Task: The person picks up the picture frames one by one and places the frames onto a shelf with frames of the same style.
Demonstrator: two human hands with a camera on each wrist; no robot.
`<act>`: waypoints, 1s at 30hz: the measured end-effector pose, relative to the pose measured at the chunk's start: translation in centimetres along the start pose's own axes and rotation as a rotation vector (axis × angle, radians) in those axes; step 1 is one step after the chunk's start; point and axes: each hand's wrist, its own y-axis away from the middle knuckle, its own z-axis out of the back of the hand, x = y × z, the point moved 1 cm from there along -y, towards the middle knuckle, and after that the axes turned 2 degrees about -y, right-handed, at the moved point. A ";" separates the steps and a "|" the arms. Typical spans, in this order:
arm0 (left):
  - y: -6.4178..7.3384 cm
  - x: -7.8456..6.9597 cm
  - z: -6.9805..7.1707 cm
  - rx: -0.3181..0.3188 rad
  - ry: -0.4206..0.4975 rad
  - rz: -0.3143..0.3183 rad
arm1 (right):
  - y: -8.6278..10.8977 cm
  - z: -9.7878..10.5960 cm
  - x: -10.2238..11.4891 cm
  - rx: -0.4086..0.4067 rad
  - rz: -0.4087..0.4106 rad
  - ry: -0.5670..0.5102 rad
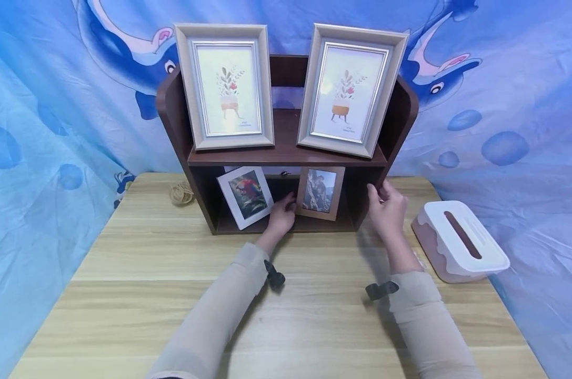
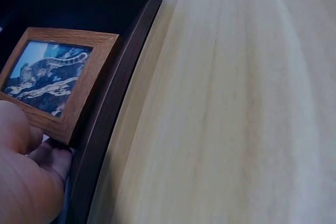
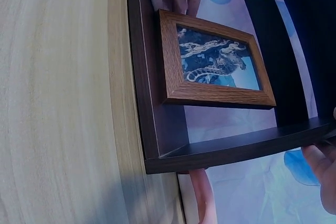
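My left hand reaches into the lower shelf of a dark brown desktop shelf unit. Its thumb and fingers pinch the left edge of a brown wooden picture frame, near the lower corner. The frame leans upright and shows an animal photo; in the right wrist view, its edge stands away from the side panel. At the unit's right side, my right hand holds the panel's front edge. Left of my left hand, a tilted white picture frame with a parrot photo stands on the same shelf.
Two large pale frames, one at the left and one at the right, stand on the upper shelf. A tissue box with a white lid is at the right. Some coiled twine lies left of the unit on the wooden table.
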 end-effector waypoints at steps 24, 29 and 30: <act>3.9 -0.8 6.4 0.038 -0.266 -0.305 | -1.1 0.0 -0.9 0.051 0.052 0.033; 5.3 -0.6 8.7 0.050 -0.359 -0.317 | -0.4 0.9 -0.5 0.138 0.053 0.004; 5.6 -0.6 9.1 0.050 -0.377 -0.319 | -0.2 1.2 -0.3 0.172 0.047 0.026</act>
